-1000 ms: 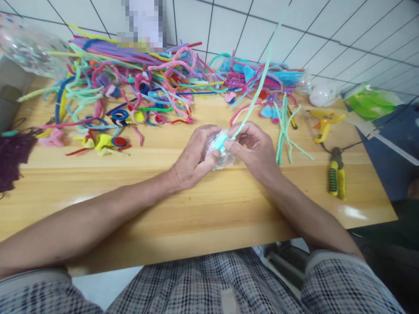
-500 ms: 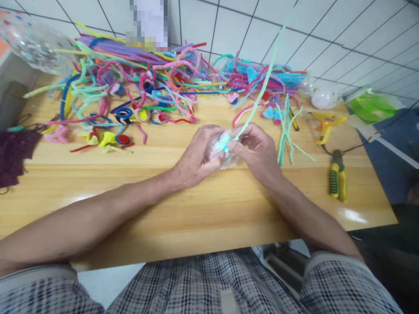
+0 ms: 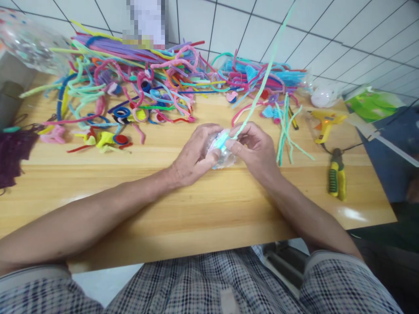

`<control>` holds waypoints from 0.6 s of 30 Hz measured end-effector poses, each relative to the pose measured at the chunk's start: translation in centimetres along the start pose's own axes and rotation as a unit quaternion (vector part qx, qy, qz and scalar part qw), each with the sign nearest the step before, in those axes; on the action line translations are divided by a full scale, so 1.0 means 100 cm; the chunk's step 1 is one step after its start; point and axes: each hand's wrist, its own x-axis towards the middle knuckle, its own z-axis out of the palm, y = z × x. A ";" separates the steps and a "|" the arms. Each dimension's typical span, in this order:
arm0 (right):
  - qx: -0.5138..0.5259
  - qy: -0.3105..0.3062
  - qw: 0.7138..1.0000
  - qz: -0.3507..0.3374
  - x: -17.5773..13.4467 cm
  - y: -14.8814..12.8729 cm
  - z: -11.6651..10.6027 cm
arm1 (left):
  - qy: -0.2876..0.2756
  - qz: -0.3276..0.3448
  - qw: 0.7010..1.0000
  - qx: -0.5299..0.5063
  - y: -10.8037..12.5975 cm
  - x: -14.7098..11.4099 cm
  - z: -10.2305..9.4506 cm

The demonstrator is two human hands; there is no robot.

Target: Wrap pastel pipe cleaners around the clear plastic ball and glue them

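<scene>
My left hand (image 3: pixel 203 150) is closed around a small clear ball (image 3: pixel 227 160) that shines through like plastic, its thumb on the near side. Between my right hand's (image 3: pixel 252 144) thumb and fingers is pinched a long mint-green pipe cleaner (image 3: pixel 262 87). Its free length rises up and to the right, past the back of the table. The lower end lies against a pale, bluish-green patch on the ball; fingers partly hide where the two meet. To the right of my right hand, several loose green pipe cleaners (image 3: pixel 287 131) lie crossed on the table.
Colourful pipe cleaners (image 3: pixel 137 78) heap along the back of the wooden table (image 3: pixel 157 209). A yellow glue gun (image 3: pixel 325 124) and green-yellow pliers (image 3: pixel 337 174) lie at right, a cutter knife (image 3: pixel 293 120) behind. Another clear ball (image 3: pixel 324 97) sits near the back right; purple fabric (image 3: pixel 15 152) at left.
My left thumb has shifted slightly upward and the ball seems turned a little in my hands. The pipe cleaner stays pinched in my right hand. The whole view has shifted slightly.
</scene>
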 end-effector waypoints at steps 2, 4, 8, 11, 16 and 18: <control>0.001 0.000 1.000 -0.004 0.000 0.000 0.000 | 0.001 0.005 1.000 0.005 -0.001 0.000 0.001; 0.000 0.001 1.000 -0.005 0.001 -0.001 0.000 | 0.003 0.006 1.000 0.011 -0.001 0.000 0.001; -0.001 -0.006 1.000 -0.002 0.000 -0.001 -0.001 | 0.006 -0.006 1.000 0.002 0.001 0.000 0.000; -0.007 -0.010 1.000 -0.007 -0.001 -0.002 0.000 | 0.003 -0.029 0.999 -0.032 0.003 0.001 -0.001; 0.008 -0.042 0.999 -0.016 0.001 -0.004 -0.006 | -0.002 -0.074 0.996 -0.057 0.003 0.000 -0.001; 0.029 -0.075 0.997 -0.003 0.005 -0.005 -0.012 | -0.009 -0.081 0.995 -0.059 0.002 -0.001 0.000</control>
